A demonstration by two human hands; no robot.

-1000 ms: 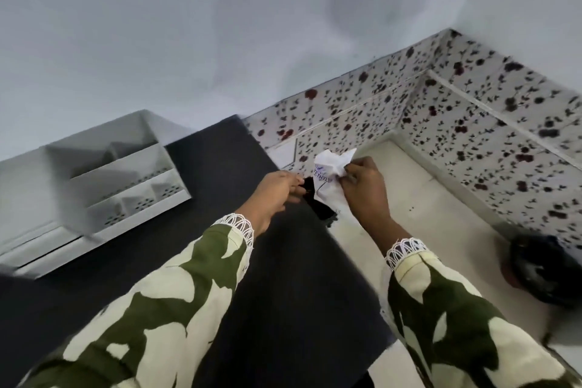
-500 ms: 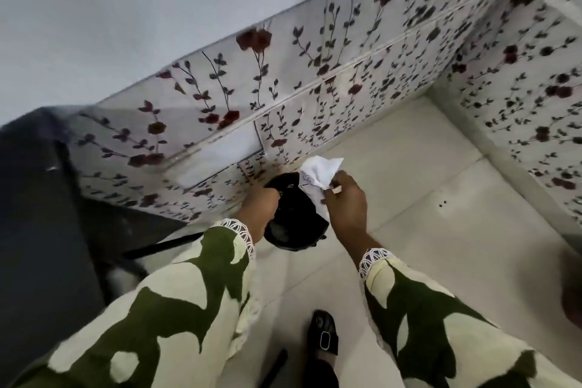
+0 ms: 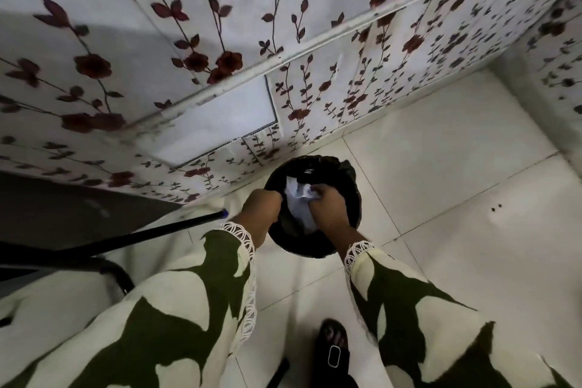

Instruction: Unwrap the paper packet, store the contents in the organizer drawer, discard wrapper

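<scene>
A crumpled white paper wrapper [image 3: 297, 201] sits inside the mouth of a round black bin [image 3: 349, 179] lined with a black bag, on the floor by the wall. My right hand [image 3: 327, 205] is down in the bin, fingers closed on the wrapper's right side. My left hand [image 3: 263, 206] rests at the bin's left rim, touching the bag's edge; its fingers are curled and partly hidden. The organizer is out of view.
A floral-papered wall [image 3: 220, 41] rises just behind the bin. The dark table edge [image 3: 63, 208] and a black metal leg [image 3: 141, 235] lie at the left. Pale floor tiles [image 3: 456, 198] stretch right. My sandalled foot [image 3: 333, 353] stands below the bin.
I turned from the table to the floor bin and bent closer. The right hand carried the wrapper down from above the bin into its mouth; the left hand followed to the rim.
</scene>
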